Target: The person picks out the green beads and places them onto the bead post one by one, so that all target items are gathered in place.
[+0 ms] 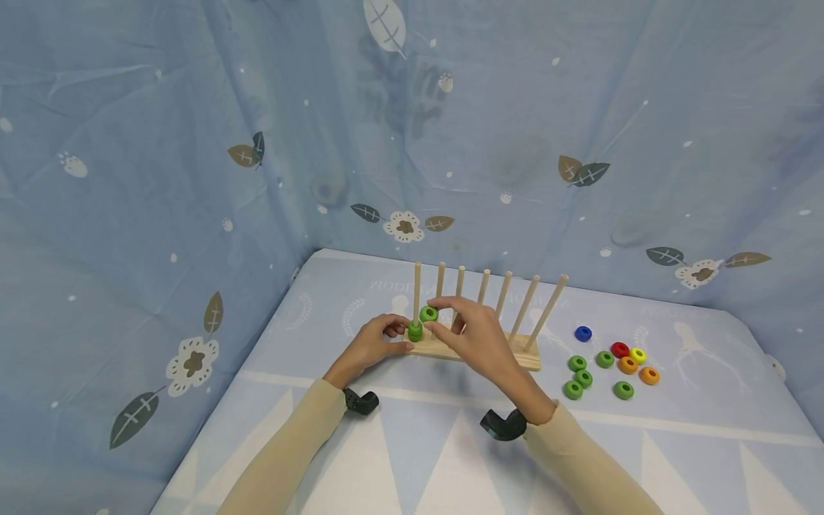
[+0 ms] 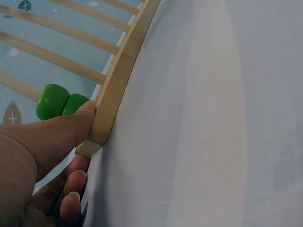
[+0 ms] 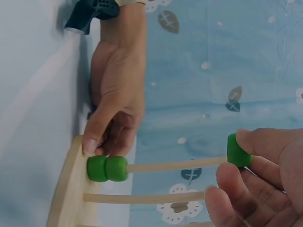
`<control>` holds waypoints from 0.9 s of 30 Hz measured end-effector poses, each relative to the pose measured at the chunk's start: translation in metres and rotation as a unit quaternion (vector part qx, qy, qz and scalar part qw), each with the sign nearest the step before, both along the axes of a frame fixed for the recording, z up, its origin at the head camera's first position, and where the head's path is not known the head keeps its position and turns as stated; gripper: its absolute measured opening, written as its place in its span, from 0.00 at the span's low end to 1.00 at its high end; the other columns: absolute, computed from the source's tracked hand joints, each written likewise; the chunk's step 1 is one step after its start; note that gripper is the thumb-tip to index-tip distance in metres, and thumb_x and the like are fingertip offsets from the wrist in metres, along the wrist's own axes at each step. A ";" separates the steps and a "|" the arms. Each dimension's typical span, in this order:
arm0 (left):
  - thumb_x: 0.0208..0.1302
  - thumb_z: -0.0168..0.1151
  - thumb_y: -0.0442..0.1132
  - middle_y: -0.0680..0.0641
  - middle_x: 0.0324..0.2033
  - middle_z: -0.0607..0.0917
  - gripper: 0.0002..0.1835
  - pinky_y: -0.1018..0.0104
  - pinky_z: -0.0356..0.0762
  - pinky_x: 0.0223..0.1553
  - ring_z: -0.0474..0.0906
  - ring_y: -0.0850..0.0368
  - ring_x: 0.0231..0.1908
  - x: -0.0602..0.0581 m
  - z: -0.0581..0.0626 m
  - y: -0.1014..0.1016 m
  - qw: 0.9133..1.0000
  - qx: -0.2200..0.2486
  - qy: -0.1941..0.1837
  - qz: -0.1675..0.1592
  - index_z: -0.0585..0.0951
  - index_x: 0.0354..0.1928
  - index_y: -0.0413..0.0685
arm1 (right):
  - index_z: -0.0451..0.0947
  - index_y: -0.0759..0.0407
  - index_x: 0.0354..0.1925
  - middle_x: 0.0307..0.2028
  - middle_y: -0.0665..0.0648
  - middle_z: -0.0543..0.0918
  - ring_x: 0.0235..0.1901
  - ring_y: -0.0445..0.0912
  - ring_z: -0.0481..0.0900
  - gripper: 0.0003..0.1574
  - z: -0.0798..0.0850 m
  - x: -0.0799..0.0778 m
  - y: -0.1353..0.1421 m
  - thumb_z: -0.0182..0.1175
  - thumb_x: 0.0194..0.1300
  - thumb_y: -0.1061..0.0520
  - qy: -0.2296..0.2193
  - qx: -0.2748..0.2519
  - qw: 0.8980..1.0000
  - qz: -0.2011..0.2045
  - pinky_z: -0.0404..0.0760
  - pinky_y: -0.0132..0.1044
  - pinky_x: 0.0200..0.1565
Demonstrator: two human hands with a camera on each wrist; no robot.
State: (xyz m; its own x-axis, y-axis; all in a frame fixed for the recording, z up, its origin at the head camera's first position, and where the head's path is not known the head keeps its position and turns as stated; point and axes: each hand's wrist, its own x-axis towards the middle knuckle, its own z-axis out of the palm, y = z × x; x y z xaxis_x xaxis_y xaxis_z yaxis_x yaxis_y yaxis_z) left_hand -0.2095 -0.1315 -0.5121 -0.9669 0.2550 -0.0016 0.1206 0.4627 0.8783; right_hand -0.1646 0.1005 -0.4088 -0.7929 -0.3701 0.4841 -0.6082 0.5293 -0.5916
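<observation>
A wooden peg stand (image 1: 438, 348) with a row of upright pegs lies across the table. Two green beads (image 3: 107, 169) are stacked at the foot of its leftmost peg (image 1: 417, 290). My left hand (image 1: 370, 345) holds the left end of the base, thumb on top beside the lower bead and fingers around the end, as the left wrist view shows. Between thumb and fingers, my right hand (image 1: 479, 337) pinches another green bead (image 3: 238, 152). That bead is at the upper part of the leftmost peg, overlapping the tip in the right wrist view.
Loose beads lie on the table right of the stand: several green ones (image 1: 577, 363), a blue bead (image 1: 583, 333), a red bead (image 1: 620, 350), a yellow bead (image 1: 638, 355) and two orange beads (image 1: 649, 375). A blue patterned curtain (image 1: 502, 143) hangs behind and at the left.
</observation>
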 end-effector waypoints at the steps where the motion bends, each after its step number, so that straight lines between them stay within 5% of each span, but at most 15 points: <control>1: 0.58 0.77 0.42 0.50 0.44 0.81 0.24 0.55 0.73 0.50 0.75 0.54 0.44 0.000 0.000 0.000 1.000 -0.001 0.000 0.000 0.82 0.56 0.50 | 0.84 0.49 0.55 0.43 0.45 0.86 0.17 0.35 0.72 0.20 0.002 0.000 0.000 0.71 0.64 0.50 0.002 -0.002 1.000 0.000 0.72 0.34 0.18; 13: 0.59 0.76 0.43 0.50 0.45 0.81 0.24 0.55 0.73 0.51 0.75 0.54 0.45 0.000 0.000 -0.001 1.000 -0.005 0.004 -0.003 0.82 0.57 0.50 | 0.84 0.54 0.54 0.35 0.47 0.85 0.17 0.33 0.71 0.21 0.024 -0.005 -0.004 0.71 0.64 0.53 0.056 -0.021 0.998 0.000 0.71 0.33 0.19; 20: 0.59 0.76 0.43 0.50 0.45 0.81 0.24 0.54 0.73 0.51 0.75 0.54 0.45 0.001 0.001 0.000 1.000 -0.003 -0.002 -0.002 0.82 0.57 0.51 | 0.83 0.52 0.55 0.46 0.49 0.87 0.17 0.33 0.72 0.21 0.034 -0.010 -0.009 0.71 0.64 0.53 0.070 -0.037 0.997 -0.001 0.72 0.33 0.20; 27: 0.58 0.77 0.43 0.51 0.45 0.81 0.24 0.54 0.73 0.52 0.75 0.54 0.45 0.000 0.001 0.000 1.000 -0.005 -0.003 -0.002 0.82 0.57 0.52 | 0.83 0.52 0.55 0.43 0.49 0.87 0.16 0.34 0.72 0.20 0.046 -0.015 -0.017 0.69 0.67 0.52 0.075 -0.054 0.996 -0.004 0.70 0.34 0.18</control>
